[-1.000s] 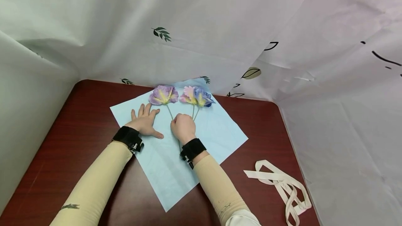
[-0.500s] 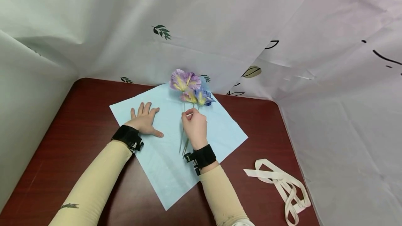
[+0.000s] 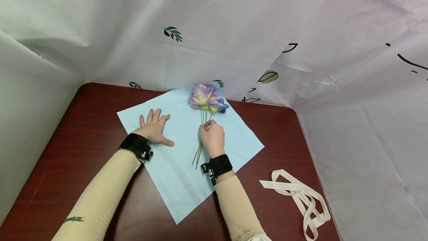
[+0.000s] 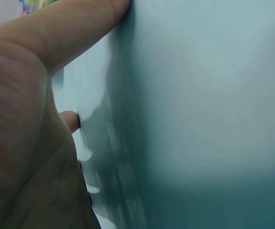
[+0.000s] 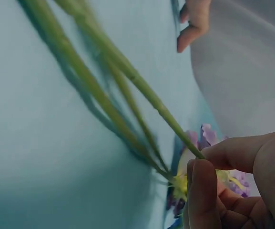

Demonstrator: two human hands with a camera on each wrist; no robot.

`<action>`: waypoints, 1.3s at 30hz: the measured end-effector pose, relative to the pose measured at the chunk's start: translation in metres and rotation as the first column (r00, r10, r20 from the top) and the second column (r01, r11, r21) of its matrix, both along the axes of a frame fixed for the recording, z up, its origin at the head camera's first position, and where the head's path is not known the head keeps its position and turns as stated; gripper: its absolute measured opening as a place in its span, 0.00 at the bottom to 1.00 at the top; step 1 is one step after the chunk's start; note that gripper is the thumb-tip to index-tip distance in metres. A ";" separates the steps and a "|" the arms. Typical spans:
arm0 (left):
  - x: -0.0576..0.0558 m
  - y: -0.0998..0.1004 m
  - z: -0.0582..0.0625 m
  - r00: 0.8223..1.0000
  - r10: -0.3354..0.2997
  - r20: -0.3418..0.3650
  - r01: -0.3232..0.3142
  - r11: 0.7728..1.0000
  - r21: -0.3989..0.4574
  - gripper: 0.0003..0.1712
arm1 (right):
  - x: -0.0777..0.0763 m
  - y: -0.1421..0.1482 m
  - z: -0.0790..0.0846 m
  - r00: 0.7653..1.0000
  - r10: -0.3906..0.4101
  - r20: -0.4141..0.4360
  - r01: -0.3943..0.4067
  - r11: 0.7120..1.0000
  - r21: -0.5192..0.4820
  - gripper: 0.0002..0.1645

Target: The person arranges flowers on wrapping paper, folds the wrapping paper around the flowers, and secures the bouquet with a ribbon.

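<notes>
My left hand (image 3: pixel 153 128) lies with spread fingers on the left part of a light blue sheet of wrapping paper (image 3: pixel 180 196). Further right, my right hand (image 3: pixel 213 138) pinches a green stem (image 5: pixel 149 98) between thumb and fingertip, as the right wrist view shows. This stem belongs to an artificial purple flower (image 3: pixel 201 96) with a yellow base, near the sheet's far corner. A blue flower (image 3: pixel 221 106) peeks out at its right; the pink flower is mostly hidden beneath the purple one. Two other stems lie on the paper below the pinched one, crossing it.
A loosely heaped cream ribbon (image 3: pixel 301 192) lies at the right on the dark red table (image 3: pixel 83 133). White curtains (image 3: pixel 214 29) with leaf prints stand behind the table and along both sides.
My right hand has carried the purple flower from the left across to the right, and lowered it over the pink and blue flowers. The left hand stays in place.
</notes>
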State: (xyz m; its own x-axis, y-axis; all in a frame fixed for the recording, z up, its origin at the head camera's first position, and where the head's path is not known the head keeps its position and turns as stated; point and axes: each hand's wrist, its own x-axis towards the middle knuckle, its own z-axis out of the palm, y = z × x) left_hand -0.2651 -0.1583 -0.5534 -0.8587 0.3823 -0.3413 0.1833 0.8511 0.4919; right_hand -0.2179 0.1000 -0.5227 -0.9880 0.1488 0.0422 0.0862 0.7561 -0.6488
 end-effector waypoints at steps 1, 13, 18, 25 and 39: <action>0.000 0.000 0.000 1.000 -0.001 -0.001 0.001 1.000 0.000 0.78 | 0.000 0.000 -0.001 1.000 0.003 0.011 -0.003 1.000 0.008 0.09; -0.001 0.002 0.000 1.000 0.003 -0.003 -0.003 1.000 -0.007 0.79 | 0.001 0.000 -0.008 0.999 0.033 0.039 -0.033 0.999 0.019 0.13; -0.002 0.002 0.001 1.000 0.004 -0.007 -0.004 1.000 -0.012 0.78 | -0.001 0.001 -0.008 0.998 0.056 0.026 -0.055 0.998 -0.023 0.12; -0.004 0.003 0.000 1.000 0.002 -0.011 -0.002 1.000 -0.014 0.79 | -0.004 0.001 -0.007 0.998 0.054 0.041 -0.053 0.998 -0.024 0.12; -0.001 0.000 0.000 1.000 0.004 -0.006 -0.004 1.000 0.009 0.78 | 0.002 -0.001 -0.007 0.996 0.039 0.081 -0.040 0.999 0.013 0.15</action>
